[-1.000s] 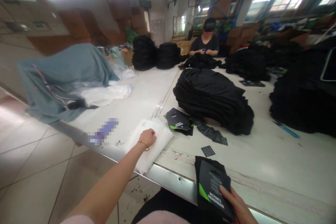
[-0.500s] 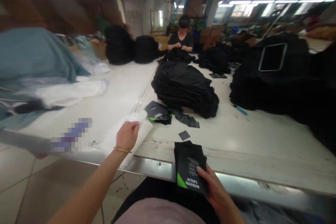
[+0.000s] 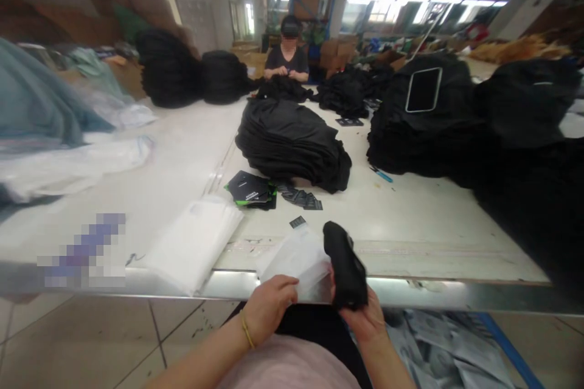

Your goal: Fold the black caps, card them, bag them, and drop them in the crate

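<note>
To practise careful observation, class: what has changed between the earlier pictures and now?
The left hand has moved right, off the bag stack, and now holds a loose bag. The right hand still holds the black bundle, turned so its printed card is hidden. Cloth pile and phone stayed put.

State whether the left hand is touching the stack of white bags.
Apart. The head view shows a bare stretch of metal table edge between the left hand and the stack of white bags.
</note>
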`<state>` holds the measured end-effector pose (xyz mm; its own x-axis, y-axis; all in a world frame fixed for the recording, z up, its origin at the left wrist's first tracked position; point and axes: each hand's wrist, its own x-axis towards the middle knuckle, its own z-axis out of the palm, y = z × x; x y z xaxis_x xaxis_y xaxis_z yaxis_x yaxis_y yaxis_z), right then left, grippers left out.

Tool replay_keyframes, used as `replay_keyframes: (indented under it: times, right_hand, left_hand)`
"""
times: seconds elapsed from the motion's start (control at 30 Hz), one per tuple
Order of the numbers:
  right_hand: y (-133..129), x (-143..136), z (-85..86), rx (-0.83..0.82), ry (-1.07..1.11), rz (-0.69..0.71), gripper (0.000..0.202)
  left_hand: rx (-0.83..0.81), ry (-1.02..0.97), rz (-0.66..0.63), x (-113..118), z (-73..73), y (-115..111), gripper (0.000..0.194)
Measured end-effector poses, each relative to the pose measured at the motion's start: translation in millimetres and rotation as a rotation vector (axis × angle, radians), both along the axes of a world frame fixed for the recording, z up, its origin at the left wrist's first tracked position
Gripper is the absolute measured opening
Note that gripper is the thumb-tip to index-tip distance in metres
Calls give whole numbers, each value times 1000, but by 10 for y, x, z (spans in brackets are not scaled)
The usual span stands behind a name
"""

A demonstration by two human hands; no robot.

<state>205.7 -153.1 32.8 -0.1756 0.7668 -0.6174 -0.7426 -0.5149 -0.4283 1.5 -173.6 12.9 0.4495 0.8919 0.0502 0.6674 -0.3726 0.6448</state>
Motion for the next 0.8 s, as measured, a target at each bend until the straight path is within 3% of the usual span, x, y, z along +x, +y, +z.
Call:
replay_keyframes:
  times: [0.1,0.27,0.37,0.47,0.57,0.73,0.8]
  right_hand:
    - [-33,32,52,79,-21,60,22]
    - [-150,-57,3,248,-175,494,30]
    - [-89,-67,-30,305,-390,618,27]
    - [19,-101,28,417,-577,607,22]
    - [94,-172,68,437,-545,510,27]
    - [46,-380,-117,340,-446,115,23]
    - [-19,-452,-164,431,-449,186,17]
  left_hand:
    - [16,-6,-81,-93,-35,-27,38]
    - [-46,-152,-64,-155,109,236,73]
    - [-15,-21,-132,-153,212,327,83]
    - [79,169,-330,-104,276,298,85]
    - [129,270,-420,-40,289,221,78]
    - [155,238,-308,283,164,36,71]
    - [167,179,-227,465,116,-51,67]
